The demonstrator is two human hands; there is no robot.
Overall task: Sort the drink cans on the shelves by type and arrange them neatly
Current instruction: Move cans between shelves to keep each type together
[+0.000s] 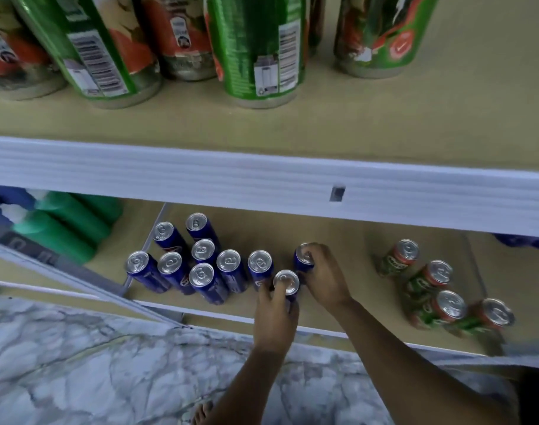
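I am reaching down to the lower shelf [338, 237], a flat tan board with a white front edge. My left hand [276, 317] is wrapping its fingers round a thin blue can [286, 283], just under its shiny round silver top. My right hand [322, 277] is curling its fingers over the top of another blue can [303, 262] right behind it. The two cans are almost touching.

To the left, eight more blue cans [200, 262] are standing up close together in a bunch. They are tall, smooth tubes with silver lids and pull tabs. Over on the right, four red and green cans [437, 289] are standing in a loose, crooked line, well apart from the blue ones.

On the upper shelf [262, 176], big green cans [259, 53] with shiny metal bottoms are standing in a row, with red ones behind them. Green and blue bottles [62, 222] are lying at the far left. The floor [78, 363] is looking like pale grey marble with dark wiggly lines.
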